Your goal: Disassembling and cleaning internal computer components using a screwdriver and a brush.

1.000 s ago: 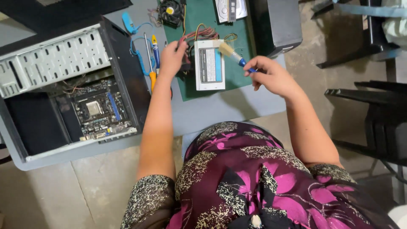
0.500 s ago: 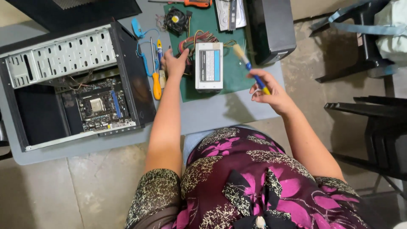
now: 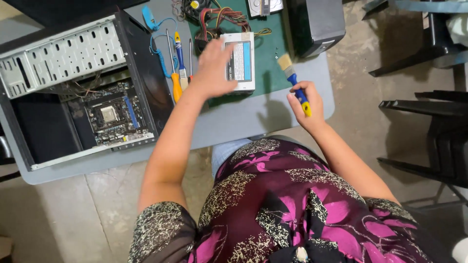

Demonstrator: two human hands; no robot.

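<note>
I see the open computer case [image 3: 73, 92] lying at the upper left on the grey tabletop [image 3: 243, 122]. At top centre, on the green mat [image 3: 268, 63], sits the power supply [image 3: 241, 61]; my left hand [image 3: 214, 68] rests spread on it, grip released. My right hand [image 3: 304, 104] clenches a blue-and-yellow paintbrush [image 3: 294, 83], bristles up.

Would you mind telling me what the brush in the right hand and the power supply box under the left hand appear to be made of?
The brush looks like pale natural or synthetic bristles on a glossy blue and yellow handle, probably plastic. The power supply box appears to be bare sheet metal, dull silver-grey on its edges, with a printed label on top.
</note>
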